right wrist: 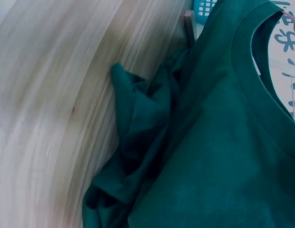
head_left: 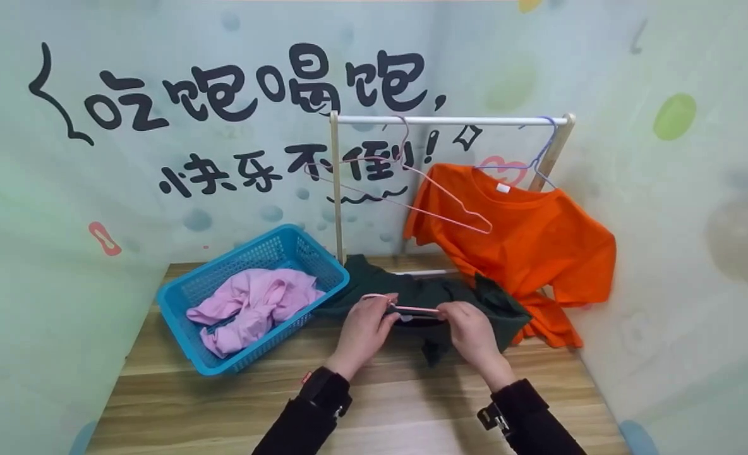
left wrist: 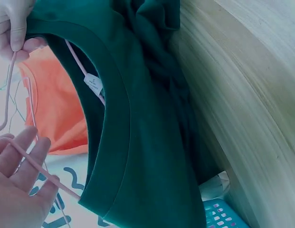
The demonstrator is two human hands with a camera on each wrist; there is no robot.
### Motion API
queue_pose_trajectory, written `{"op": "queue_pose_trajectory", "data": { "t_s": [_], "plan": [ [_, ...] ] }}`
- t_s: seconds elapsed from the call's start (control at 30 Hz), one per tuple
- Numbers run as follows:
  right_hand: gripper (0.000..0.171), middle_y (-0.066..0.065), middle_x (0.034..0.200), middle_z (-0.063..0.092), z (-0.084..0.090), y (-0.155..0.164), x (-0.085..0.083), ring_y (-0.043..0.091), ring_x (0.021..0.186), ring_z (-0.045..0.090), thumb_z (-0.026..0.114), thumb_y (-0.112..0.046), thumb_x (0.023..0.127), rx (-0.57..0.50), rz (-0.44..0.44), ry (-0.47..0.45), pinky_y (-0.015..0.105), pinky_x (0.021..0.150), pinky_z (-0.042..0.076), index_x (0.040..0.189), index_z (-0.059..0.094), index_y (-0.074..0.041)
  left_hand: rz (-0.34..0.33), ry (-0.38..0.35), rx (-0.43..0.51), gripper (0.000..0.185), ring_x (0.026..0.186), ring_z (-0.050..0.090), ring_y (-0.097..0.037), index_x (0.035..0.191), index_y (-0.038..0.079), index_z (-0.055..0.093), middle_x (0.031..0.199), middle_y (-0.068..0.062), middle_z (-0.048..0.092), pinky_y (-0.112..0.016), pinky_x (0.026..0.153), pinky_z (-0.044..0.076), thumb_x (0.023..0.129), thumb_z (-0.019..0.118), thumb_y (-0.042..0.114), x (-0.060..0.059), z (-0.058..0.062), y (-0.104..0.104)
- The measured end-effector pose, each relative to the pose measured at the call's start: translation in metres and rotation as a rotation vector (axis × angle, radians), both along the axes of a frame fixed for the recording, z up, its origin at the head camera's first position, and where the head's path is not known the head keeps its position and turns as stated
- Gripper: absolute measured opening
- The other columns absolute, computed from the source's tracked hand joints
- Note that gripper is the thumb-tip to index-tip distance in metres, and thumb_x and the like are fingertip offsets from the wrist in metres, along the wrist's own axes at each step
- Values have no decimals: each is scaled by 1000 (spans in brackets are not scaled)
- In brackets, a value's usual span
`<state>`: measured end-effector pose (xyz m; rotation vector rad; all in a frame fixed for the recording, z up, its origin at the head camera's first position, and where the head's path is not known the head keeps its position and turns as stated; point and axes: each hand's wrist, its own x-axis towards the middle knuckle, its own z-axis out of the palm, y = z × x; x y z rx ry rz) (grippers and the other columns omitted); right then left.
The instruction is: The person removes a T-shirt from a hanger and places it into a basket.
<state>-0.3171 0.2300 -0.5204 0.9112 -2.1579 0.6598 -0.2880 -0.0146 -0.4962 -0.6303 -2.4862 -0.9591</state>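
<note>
A pink clothes hanger (head_left: 415, 309) is partly inside the neck opening of a dark green T-shirt (head_left: 500, 316). My left hand (head_left: 367, 325) holds the hanger near its hook; its wire crosses the fingers in the left wrist view. My right hand (head_left: 472, 332) pinches the hanger's other arm at the collar's edge, seen also as the upper hand (left wrist: 14, 26) in the left wrist view. Further hanger wire and a white label (left wrist: 93, 84) show inside the collar. The shirt's lower part lies bunched on the wooden table (right wrist: 47, 104). Cloth hides the hanger's ends.
Behind stands a clothes rack (head_left: 462, 120) with an unloaded pink hanger (head_left: 443, 186) and a blue hanger (head_left: 541, 151) bearing an orange T-shirt (head_left: 513, 234). A blue basket (head_left: 178, 322) at left holds pink clothing (head_left: 254, 306). Printed fabric walls (head_left: 677, 208) enclose the table.
</note>
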Motion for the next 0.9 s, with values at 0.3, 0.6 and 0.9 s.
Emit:
{"op": "queue_pose_trajectory", "data": {
  "t_s": [0.3, 0.6, 0.9],
  "plan": [
    [25, 3, 90, 70, 9, 0, 1, 21, 84, 66, 72, 9, 81, 83, 13, -16, 37, 82, 54, 100, 70, -7, 25, 62, 120, 11, 99, 65, -22, 96, 8, 72, 98, -2, 72, -38, 93, 49, 96, 65, 16, -6, -6, 1],
    [37, 7, 108, 72, 26, 14, -1, 27, 101, 65, 79, -20, 86, 168, -28, -13, 55, 106, 37, 120, 70, -9, 45, 41, 165, 15, 97, 67, -21, 97, 8, 72, 97, -2, 73, -38, 88, 52, 97, 63, 19, -3, -5, -5],
    [20, 4, 88, 74, 25, 36, -3, 21, 80, 71, 81, -8, 80, 133, -32, 62, 51, 91, 50, 99, 76, -10, 48, 62, 195, 11, 93, 68, -20, 95, 7, 71, 95, -3, 73, -37, 85, 52, 96, 64, 14, -3, 2, -7]
  ]
}}
